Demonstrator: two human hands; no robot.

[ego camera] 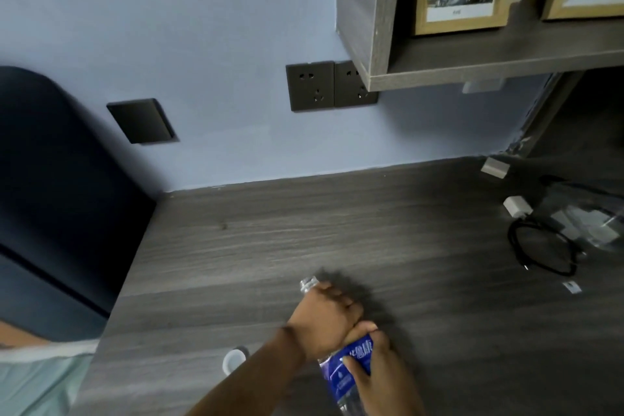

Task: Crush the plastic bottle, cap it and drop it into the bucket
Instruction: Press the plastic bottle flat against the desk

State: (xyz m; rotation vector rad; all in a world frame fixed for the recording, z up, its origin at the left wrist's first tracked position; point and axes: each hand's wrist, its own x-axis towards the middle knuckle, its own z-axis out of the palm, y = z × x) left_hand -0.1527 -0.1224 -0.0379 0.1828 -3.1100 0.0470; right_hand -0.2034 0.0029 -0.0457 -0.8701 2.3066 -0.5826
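Note:
A clear plastic bottle (344, 371) with a blue label lies on the grey wooden desk (270, 240) near its front edge, its open neck pointing away from me. My left hand (324, 311) is wrapped around the upper part near the neck. My right hand (374, 368) grips the labelled middle from the right. The white cap (233, 360) rests on the desk just left of my left forearm, apart from the bottle. No bucket is in view.
A black cable (540, 246), a white charger (516, 206) and a clear plastic bag (587, 216) lie at the desk's right. Wall sockets (329, 84) sit under a shelf (489, 57) with framed pictures. A dark blue chair back (50, 196) stands left of the desk.

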